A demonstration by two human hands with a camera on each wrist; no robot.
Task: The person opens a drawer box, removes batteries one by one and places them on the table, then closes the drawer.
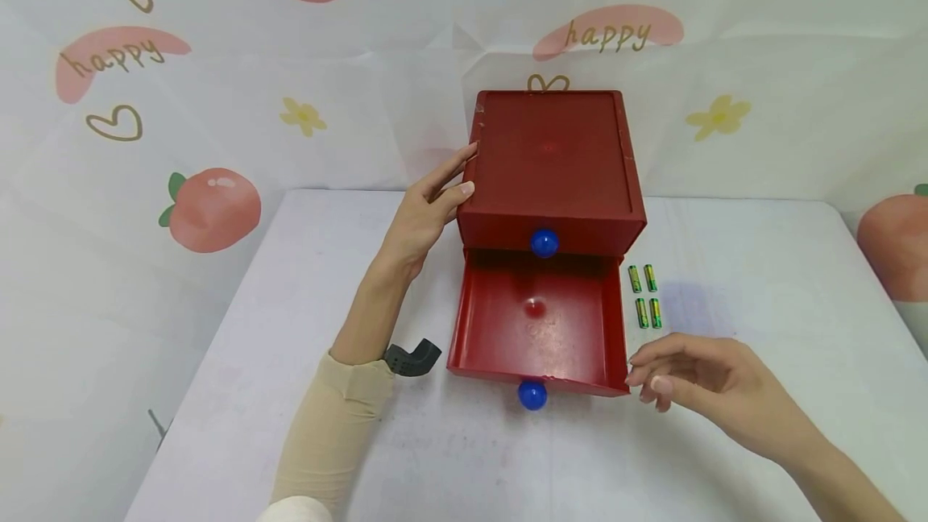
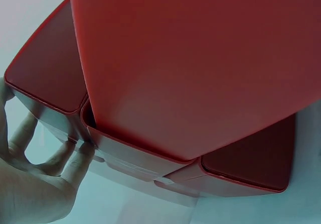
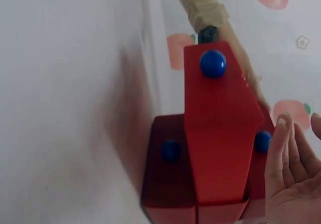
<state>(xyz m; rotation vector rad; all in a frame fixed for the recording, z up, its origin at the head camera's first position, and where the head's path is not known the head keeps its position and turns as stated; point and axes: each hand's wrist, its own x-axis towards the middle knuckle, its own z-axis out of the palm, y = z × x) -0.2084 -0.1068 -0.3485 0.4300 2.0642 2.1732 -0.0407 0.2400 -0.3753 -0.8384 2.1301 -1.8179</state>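
A red drawer cabinet (image 1: pixel 551 155) with blue knobs stands at the back of the table. Its middle drawer (image 1: pixel 540 333) is pulled out toward me, and no item shows inside. My left hand (image 1: pixel 420 220) rests against the cabinet's left side, thumb at the top edge; in the left wrist view its fingers (image 2: pixel 57 158) touch the side wall. By the front right corner of the pulled-out drawer hovers my right hand (image 1: pixel 706 373), fingers loosely bent and holding nothing. The right wrist view shows that hand (image 3: pixel 296 176) beside the drawer (image 3: pixel 220 123), with pushed-in drawers above and below it.
Several green and yellow batteries (image 1: pixel 645 296) lie in two rows on the white table (image 1: pixel 761 280), right of the drawer. A blue knob (image 1: pixel 532 395) juts from the drawer front. Close behind the cabinet hangs a printed white cloth (image 1: pixel 406 39).
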